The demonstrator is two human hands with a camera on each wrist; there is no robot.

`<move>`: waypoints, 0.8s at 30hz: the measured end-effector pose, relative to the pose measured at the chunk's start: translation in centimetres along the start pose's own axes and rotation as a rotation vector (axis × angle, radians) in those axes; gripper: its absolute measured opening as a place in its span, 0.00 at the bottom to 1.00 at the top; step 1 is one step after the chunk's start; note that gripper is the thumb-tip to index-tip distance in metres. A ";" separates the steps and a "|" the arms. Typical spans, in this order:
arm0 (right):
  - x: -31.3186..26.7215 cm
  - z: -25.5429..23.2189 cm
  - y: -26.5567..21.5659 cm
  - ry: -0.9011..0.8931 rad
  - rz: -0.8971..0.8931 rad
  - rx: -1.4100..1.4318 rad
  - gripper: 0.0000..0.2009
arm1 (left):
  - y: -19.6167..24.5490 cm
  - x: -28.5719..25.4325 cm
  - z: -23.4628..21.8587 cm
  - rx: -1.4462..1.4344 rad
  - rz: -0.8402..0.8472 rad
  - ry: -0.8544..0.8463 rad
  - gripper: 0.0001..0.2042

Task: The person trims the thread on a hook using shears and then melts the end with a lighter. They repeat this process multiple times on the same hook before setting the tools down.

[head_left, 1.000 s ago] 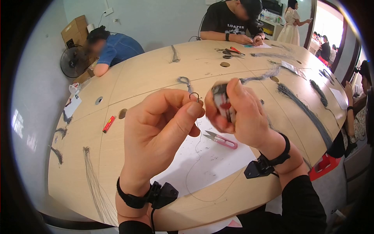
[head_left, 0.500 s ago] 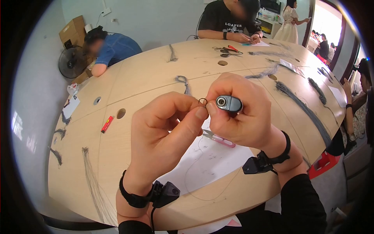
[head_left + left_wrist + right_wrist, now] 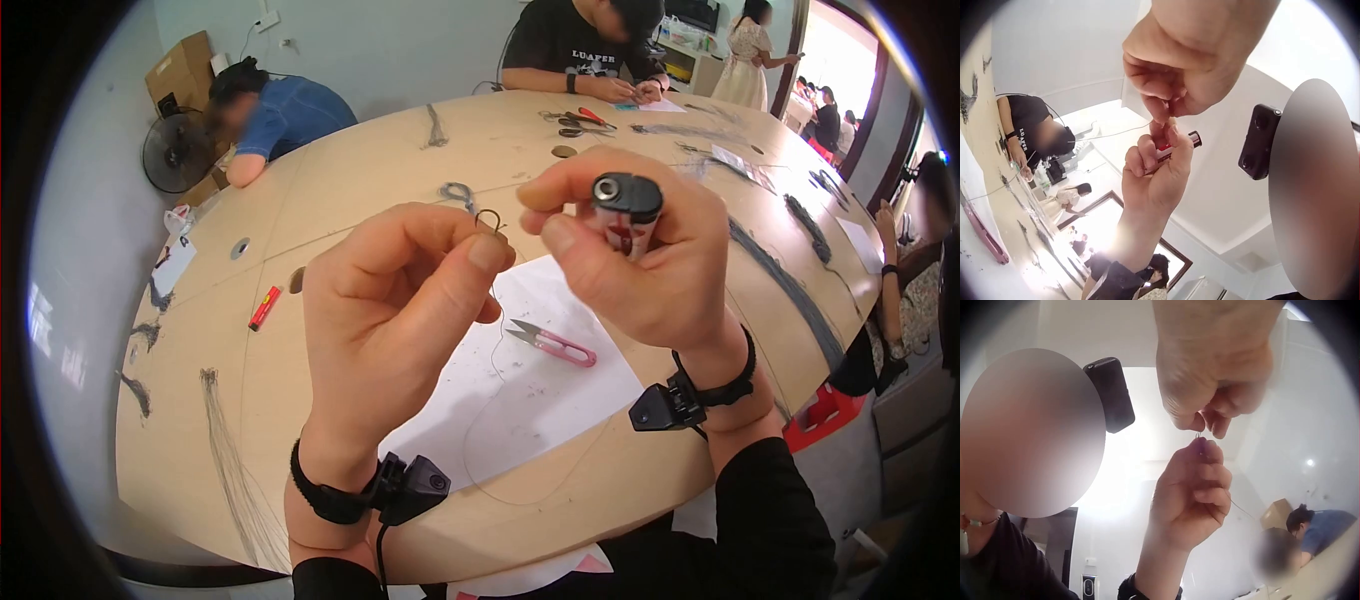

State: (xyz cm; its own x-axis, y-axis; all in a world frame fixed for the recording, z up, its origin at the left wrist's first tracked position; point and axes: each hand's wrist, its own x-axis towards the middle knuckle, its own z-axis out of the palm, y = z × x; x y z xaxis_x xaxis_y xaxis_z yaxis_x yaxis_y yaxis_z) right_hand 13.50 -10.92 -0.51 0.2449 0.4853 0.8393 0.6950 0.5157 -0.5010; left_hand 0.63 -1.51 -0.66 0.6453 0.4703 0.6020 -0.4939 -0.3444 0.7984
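Between thumb and index finger, my left hand (image 3: 385,310) pinches a small dark fish hook (image 3: 487,217), its bend standing above the fingertips. A thin line (image 3: 466,450) trails from that hand and loops over the white paper (image 3: 590,390). My right hand (image 3: 670,270) holds a lighter (image 3: 627,215) against its palm, dark base end upward. Its thumb and index finger reach toward the hook, a short gap away in the head view. Pink-handled thread snips (image 3: 555,343) lie on the paper beneath both hands. The left wrist view shows the lighter (image 3: 1165,150) side-on.
A red lighter-shaped object (image 3: 264,308) lies left on the table (image 3: 330,250). Bundles of dark strands (image 3: 785,285) lie at right and others at left (image 3: 230,465). Pliers and scissors (image 3: 585,122) sit at the far side, near a seated person (image 3: 590,50).
Half a second ago the right fingertips met the left at the hook; now they are drawn back to the right, lighter still in the palm. The left hand keeps its pinch on the hook.
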 end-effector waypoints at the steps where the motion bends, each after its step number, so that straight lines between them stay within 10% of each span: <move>1: 0.0 0.1 -0.1 0.001 0.003 -0.002 0.05 | 0.0 0.0 0.1 -0.002 -0.002 -0.002 0.04; 13: -0.1 0.3 -0.2 -0.081 -0.276 -0.205 0.05 | -0.4 -0.2 0.2 0.059 -0.005 -0.088 0.02; 24: 0.2 0.6 0.1 -0.045 0.238 0.449 0.01 | 0.1 -0.3 0.7 -0.066 -0.071 -0.027 0.04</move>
State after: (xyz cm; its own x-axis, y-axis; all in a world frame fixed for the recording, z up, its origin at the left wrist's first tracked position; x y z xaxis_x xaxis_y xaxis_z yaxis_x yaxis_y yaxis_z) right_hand 13.19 -10.37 -0.55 0.3249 0.6507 0.6863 0.2625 0.6351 -0.7265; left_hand 0.83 -2.26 -0.73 0.6950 0.4695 0.5446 -0.4831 -0.2561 0.8373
